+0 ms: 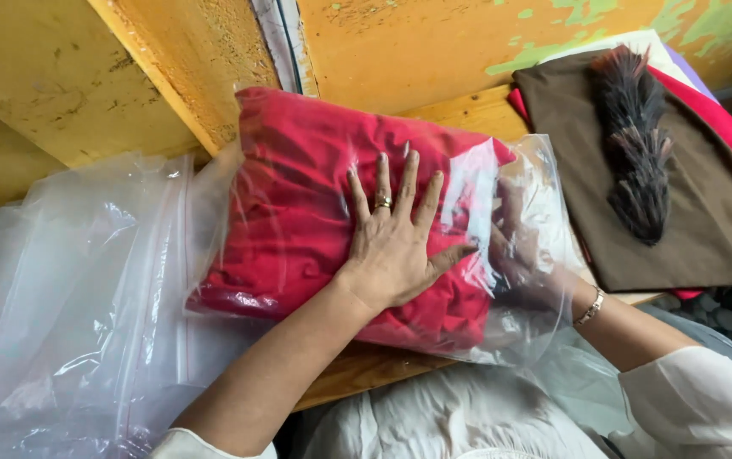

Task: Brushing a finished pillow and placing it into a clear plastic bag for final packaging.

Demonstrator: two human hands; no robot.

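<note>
My left hand (393,242) lies flat, fingers spread, pressing on top of the clear plastic bag (519,191) that holds a folded red garment (298,212). Nothing gripped, just palm down; gold ring on one finger. My right hand (519,255) is inside the bag's open end, right of the garment, seen through the film; can't tell if it's gripping anything. Beaded bracelet (590,308) on that wrist.

Bag is thin, glossy, crinkled, with bright glare streaks. Red garment is soft, matte, wrinkled, a roughly rectangular bundle filling most of the bag. Bag sits on a worn wooden bench (468,110), yellowish planks.

Left of the bag: a loose heap of empty clear plastic bags (68,297), cloudy and rumpled, one with a thin red strip along its edge. Right of the bag: flat folded brown cloth (689,229) on top of red cloth (723,119), and a dark bristly feather duster (634,144) lying on the brown one.

Behind the bag: yellow painted wall (417,42), paint chipped, green patches showing.
</note>
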